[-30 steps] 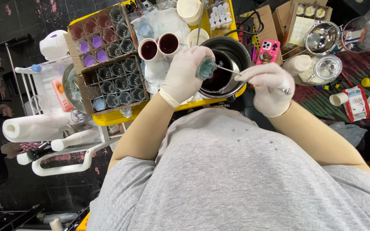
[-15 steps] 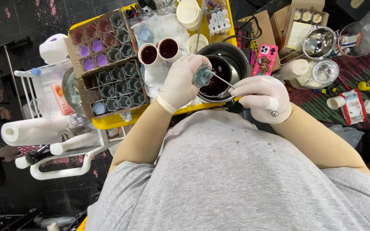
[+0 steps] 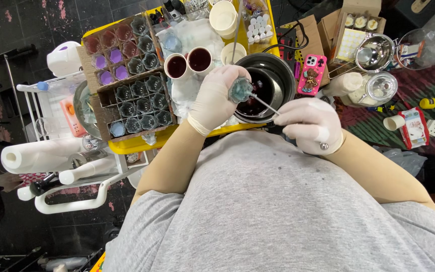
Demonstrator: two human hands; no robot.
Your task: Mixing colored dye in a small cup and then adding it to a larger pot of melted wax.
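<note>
While both gloved hands work above the yellow table (image 3: 142,146), the left hand (image 3: 212,100) has its fingers closed around a small clear glass cup (image 3: 240,89) with a bluish tint, holding it over the near rim of the black pot (image 3: 283,75). The right hand (image 3: 310,125) pinches a thin metal rod (image 3: 264,104) between thumb and fingertips; the rod's far end reaches into the mouth of the glass cup. The cup sits tilted toward the right hand, above the dark red liquid in the pot.

Two white cups (image 3: 187,63) filled with dark red liquid stand just beside the left hand, on a white cloth. Cardboard trays (image 3: 127,85) to the left hold rows of small glass cups, some with purple or red contents, others clear. A stack of white paper cups (image 3: 223,17) stands beyond the pot. A pink phone case (image 3: 312,74) lies just right of the pot. Two steel strainers (image 3: 376,53) rest further right. A paper towel roll (image 3: 36,156) lies on a white cart below the table's left edge.
</note>
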